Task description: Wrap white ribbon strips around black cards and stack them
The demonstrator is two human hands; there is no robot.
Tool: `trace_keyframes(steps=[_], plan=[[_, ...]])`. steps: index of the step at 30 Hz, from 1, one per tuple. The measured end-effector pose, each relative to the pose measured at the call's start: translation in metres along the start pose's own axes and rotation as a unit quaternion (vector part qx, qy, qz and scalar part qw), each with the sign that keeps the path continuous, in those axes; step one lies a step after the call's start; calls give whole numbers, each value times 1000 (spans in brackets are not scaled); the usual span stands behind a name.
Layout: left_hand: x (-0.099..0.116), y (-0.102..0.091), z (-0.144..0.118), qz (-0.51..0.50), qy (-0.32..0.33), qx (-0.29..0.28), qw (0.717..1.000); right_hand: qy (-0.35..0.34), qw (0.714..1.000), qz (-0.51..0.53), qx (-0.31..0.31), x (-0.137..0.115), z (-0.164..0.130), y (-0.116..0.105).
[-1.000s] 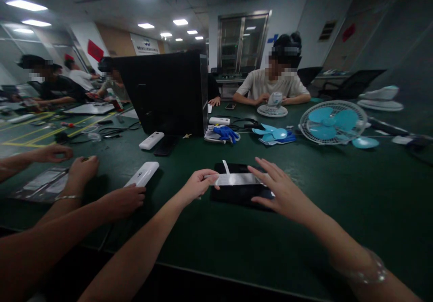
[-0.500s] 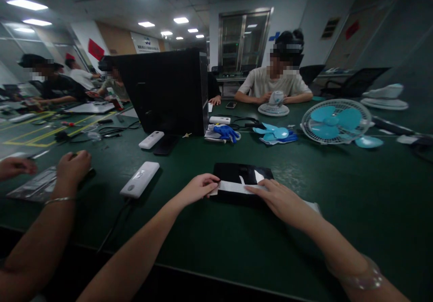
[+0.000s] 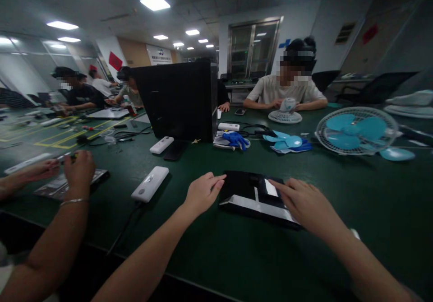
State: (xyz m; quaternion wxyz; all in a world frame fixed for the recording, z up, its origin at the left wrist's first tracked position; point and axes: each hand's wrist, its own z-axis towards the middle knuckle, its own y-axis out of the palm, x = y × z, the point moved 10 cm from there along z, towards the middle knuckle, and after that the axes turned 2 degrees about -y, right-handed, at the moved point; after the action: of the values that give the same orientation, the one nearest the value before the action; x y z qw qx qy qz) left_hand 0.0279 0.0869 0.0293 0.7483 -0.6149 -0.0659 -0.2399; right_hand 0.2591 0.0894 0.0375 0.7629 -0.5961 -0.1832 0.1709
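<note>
A flat black panel-like object [image 3: 238,185] lies on the green table in front of me; its exact kind is unclear. Along its near side runs a pale strip [image 3: 252,204], and a bright white patch [image 3: 270,187] shows on its upper right. My left hand [image 3: 204,193] is at the panel's far left corner, index finger stretched out and thumb apart, holding nothing. With its index finger extended, my right hand [image 3: 306,202] reaches over the right end to the white patch. The fingers hide part of that end.
A white power bank [image 3: 150,184] with a cable lies to the left. A black computer case [image 3: 179,101], blue gloves [image 3: 235,139] and a fan [image 3: 356,130] stand behind. A co-worker's hands [image 3: 79,169] work at far left; another person [image 3: 287,85] sits opposite.
Both hands have come off the pale strip: the left hand has shifted to the panel's far left corner, the right to the white patch. The view has turned slightly left.
</note>
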Motion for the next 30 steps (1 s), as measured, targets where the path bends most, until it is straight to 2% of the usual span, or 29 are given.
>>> trace_keyframes(steps=[4, 8, 11, 14, 18, 23, 30], plan=[[-5, 30, -1, 33, -9, -119, 992, 4, 998, -24, -55, 12, 2, 21], [-2, 17, 0, 9, 15, -51, 999, 29, 999, -15, -34, 31, -3, 30], [-3, 24, -2, 32, 22, -87, 995, 20, 997, -3, -68, 35, -5, 44], [-4, 20, 0, 24, 27, -60, 998, 18, 998, -4, -53, 35, -5, 46], [-7, 24, 0, 41, 22, -72, 996, -5, 999, 0, -36, 25, -6, 40], [-6, 14, 1, 8, 16, -47, 999, -15, 999, 29, 4, 12, -8, 21], [-1, 32, -1, 1, 21, -119, 993, -73, 995, 64, -23, -20, -9, 21]])
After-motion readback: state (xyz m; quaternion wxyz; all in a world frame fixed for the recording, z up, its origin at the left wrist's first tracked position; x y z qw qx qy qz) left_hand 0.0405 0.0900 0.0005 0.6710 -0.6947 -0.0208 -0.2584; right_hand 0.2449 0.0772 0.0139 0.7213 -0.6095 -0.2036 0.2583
